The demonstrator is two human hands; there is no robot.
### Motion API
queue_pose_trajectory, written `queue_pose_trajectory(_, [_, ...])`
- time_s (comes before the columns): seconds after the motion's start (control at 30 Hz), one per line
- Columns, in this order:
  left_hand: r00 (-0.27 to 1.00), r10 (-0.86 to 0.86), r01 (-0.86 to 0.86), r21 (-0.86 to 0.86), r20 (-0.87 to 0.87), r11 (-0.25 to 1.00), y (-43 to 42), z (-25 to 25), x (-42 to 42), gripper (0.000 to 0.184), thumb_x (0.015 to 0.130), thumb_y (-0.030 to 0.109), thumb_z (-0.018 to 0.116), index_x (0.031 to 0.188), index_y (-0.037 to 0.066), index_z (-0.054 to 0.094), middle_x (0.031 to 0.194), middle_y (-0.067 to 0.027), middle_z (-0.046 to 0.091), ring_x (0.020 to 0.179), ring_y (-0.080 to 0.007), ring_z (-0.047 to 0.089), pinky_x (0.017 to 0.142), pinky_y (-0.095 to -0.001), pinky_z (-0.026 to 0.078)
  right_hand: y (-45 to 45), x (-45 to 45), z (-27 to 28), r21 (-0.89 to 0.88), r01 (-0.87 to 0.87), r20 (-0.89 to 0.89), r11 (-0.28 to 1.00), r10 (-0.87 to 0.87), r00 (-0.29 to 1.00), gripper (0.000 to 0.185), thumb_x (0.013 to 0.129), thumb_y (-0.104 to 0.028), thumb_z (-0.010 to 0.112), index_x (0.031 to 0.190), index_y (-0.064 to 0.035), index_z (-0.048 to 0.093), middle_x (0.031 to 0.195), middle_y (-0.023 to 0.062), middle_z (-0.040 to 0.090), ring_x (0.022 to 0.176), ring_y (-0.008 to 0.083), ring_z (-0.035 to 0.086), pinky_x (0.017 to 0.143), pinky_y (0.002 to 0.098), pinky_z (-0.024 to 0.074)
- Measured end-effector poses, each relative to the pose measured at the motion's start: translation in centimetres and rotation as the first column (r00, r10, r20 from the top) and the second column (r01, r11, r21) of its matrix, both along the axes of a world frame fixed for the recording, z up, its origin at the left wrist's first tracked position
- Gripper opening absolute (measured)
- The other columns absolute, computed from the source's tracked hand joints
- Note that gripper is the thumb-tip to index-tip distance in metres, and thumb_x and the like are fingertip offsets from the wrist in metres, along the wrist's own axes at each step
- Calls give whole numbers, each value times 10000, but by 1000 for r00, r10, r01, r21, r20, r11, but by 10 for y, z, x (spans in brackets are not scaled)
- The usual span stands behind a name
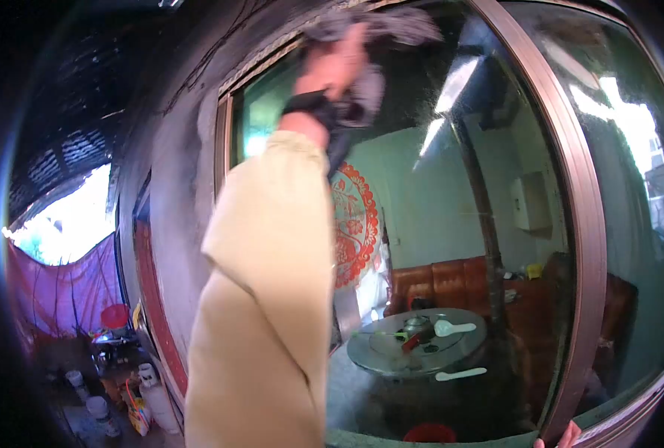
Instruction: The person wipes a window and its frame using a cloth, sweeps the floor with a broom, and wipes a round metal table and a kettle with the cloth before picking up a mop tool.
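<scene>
My left hand point(338, 69), in a tan sleeve with a black band at the wrist, is raised to the upper part of a window pane point(436, 201). Its fingers are closed on a dark grey cloth point(377, 28), which lies against the glass near the top frame; motion blurs both. Low at the right edge of the pane, only the fingertips of my right hand point(567, 434) show. They sit on either side of the foot of the metal window frame point(582, 299), gripping it; the rest of that hand is out of view.
Through the glass appear a round table point(369, 358) with a kettle and white spoon-like utensils, a brown sofa point(451, 280) and a red paper-cut decoration point(358, 224). On the left are a grey wall point(179, 179), a gas cylinder point(156, 399), buckets point(100, 414) and a purple sheet point(70, 287).
</scene>
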State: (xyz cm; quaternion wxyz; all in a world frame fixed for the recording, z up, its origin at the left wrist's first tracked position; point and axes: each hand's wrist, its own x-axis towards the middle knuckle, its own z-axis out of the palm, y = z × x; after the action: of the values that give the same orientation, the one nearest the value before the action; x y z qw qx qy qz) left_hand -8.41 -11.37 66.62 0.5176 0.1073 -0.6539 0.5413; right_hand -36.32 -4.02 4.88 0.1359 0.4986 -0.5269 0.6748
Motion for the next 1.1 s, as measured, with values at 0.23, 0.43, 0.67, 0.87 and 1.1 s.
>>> queue_pose_trajectory(0.23, [749, 498, -359, 363, -438, 860, -20, 8, 211, 534, 784, 390, 454, 1221, 86, 415, 1072, -227, 545, 1023, -398, 499, 869, -467, 387, -3, 0, -13, -49, -1, 47, 999, 4, 999, 498, 746, -89, 633, 1184, 36, 434, 1153, 211, 419, 1033, 322, 426, 888, 400, 341])
queue_pose_trajectory(0.43, [713, 385, -103, 455, -586, 884, -13, -35, 217, 651, 854, 512, 381, 1111, -72, 508, 1114, -226, 539, 1063, -326, 501, 914, -371, 360, -23, 6, -14, -183, 8, 134, 983, 17, 991, 633, 630, -154, 670, 1186, 31, 431, 1110, 178, 415, 1009, 306, 427, 867, 388, 347])
queue_pose_trajectory(0.67, [961, 204, -123, 368, -189, 922, -39, -3, 101, 584, 848, 444, 464, 1215, -10, 455, 1170, -126, 527, 1106, -206, 468, 965, -289, 296, -18, 20, 8, -94, -36, 41, 995, 40, 998, 549, 675, -170, 704, 1128, 39, 475, 1072, 168, 489, 989, 294, 477, 852, 359, 387])
queue_pose_trajectory(0.87, [948, 318, -311, -130, 36, 942, -18, -196, 13, 443, 838, 235, 419, 1247, 67, 432, 1189, -156, 483, 1093, -325, 442, 930, -342, 328, 37, -3, -24, 33, -173, 88, 984, 170, 982, 377, 745, -82, 635, 1088, 5, 507, 1012, 139, 524, 860, 225, 524, 738, 317, 437])
queue_pose_trajectory(1.1, [871, 481, -481, 369, 98, 796, 29, -500, -28, 650, 650, 70, 495, 1241, 339, 465, 664, -40, 348, 589, -245, 376, 498, -366, 290, 132, -62, -61, 261, -135, 118, 956, 108, 987, 303, 766, -45, 607, 1058, -18, 529, 835, 79, 541, 621, 126, 495, 554, 240, 421])
